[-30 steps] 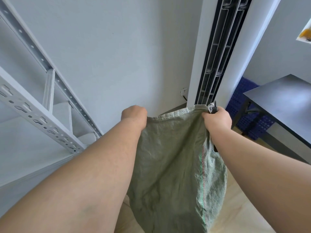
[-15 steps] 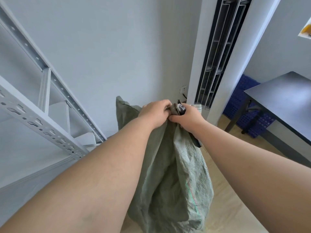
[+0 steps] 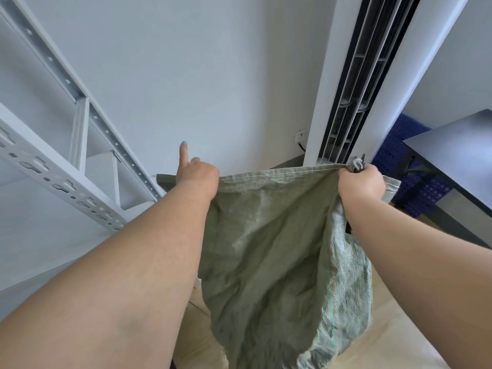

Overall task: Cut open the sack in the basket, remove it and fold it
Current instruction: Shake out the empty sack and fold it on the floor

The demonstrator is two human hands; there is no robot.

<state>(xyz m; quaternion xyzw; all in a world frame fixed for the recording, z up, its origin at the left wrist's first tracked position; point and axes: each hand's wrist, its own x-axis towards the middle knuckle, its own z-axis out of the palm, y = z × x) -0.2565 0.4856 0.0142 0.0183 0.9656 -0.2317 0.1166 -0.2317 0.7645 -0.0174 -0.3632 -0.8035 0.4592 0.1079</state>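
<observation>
A grey-green woven sack (image 3: 269, 251) hangs in the air in front of me, stretched wide along its top hem. My left hand (image 3: 198, 175) pinches the hem near its left end, with one finger sticking straight up. My right hand (image 3: 360, 183) grips the hem near its right end, and a small dark tool (image 3: 356, 164) pokes out above its knuckles. The sack's lower part sags in loose folds toward the floor. No basket is in view.
A white metal shelf rack (image 3: 80, 166) stands at the left. A tall white unit with a dark slatted vent (image 3: 354, 102) rises behind the sack. A dark table (image 3: 458, 153) and blue crates (image 3: 407, 182) are at the right. Light wooden floor (image 3: 394, 347) lies below.
Half a second ago my hands were together, bunching the sack's top. They have moved apart and the hem is stretched flat between them again. My left finger now sticks up.
</observation>
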